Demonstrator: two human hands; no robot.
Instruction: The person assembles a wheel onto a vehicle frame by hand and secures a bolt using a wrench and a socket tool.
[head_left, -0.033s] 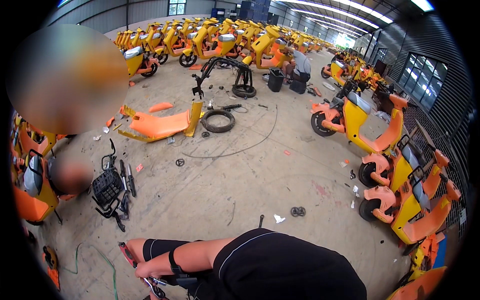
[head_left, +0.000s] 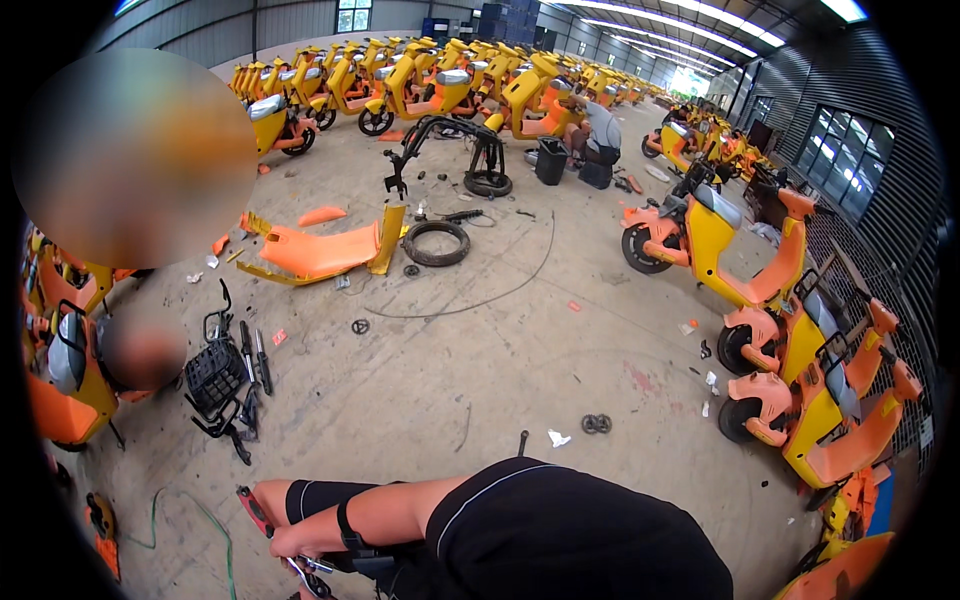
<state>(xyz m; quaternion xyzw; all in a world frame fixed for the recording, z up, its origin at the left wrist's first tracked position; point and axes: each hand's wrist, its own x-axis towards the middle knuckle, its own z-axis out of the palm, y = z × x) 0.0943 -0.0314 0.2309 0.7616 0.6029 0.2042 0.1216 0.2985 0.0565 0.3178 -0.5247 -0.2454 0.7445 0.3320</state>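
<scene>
My right arm reaches across the lower edge toward the left, out of a black sleeve, with a dark strap on the forearm. At its end my right hand [head_left: 286, 543] is closed around a silver wrench [head_left: 305, 580], whose lower part runs toward the picture's edge. What the wrench works on is cut off and cannot be made out. Just beyond the hand is a red object [head_left: 254, 511], beside a bare knee below a black shorts hem. My left hand does not show clearly anywhere.
An orange scooter panel [head_left: 312, 252], a tyre [head_left: 436, 243] and a black frame [head_left: 452, 124] lie ahead. A black basket [head_left: 214, 377] and a green cord [head_left: 205, 508] are at left. Scooters [head_left: 722, 240] line the right. A crouching person [head_left: 603, 128] is further off.
My right hand and the wrench have shifted very slightly. Everything else stays as it was.
</scene>
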